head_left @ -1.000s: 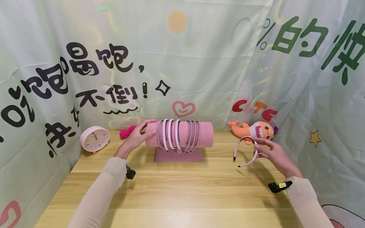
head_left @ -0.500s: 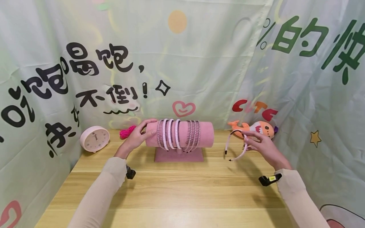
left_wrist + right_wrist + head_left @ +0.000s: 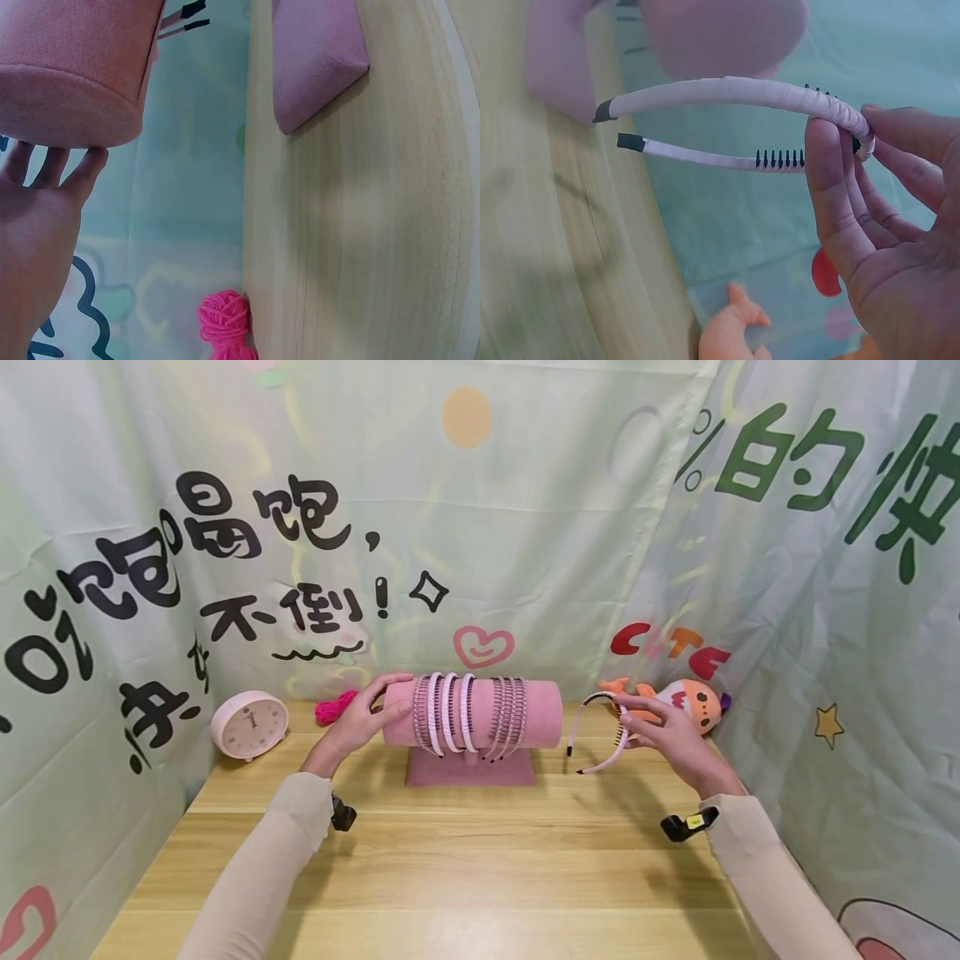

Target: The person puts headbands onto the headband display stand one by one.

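Observation:
A pink cylindrical headband stand (image 3: 543, 714) rests on its flat base on the table, with several headbands (image 3: 448, 714) around its roll: padded pale pink ones and thinner toothed ones. At the roll's left end, my left hand (image 3: 360, 720) holds it, thumb on the front and fingers over the top; the left wrist view shows its fingertips against the end's edge. My right hand (image 3: 667, 731) pinches a pale pink headband (image 3: 712, 91) with black teeth and black tips. That headband hangs above the table, just right of the roll and apart from it, its open ends pointing left and down.
A pink round clock (image 3: 249, 727) stands at the back left. Bright pink yarn (image 3: 334, 708) lies behind my left hand. An orange plush toy (image 3: 701, 702) sits at the back right, partly hidden by my right hand. Printed curtains (image 3: 525, 543) enclose the wooden table (image 3: 465, 860).
My right hand has moved left with the headband, bringing it from in front of the plush toy to near the stand's right end. My left hand and the stand have stayed put.

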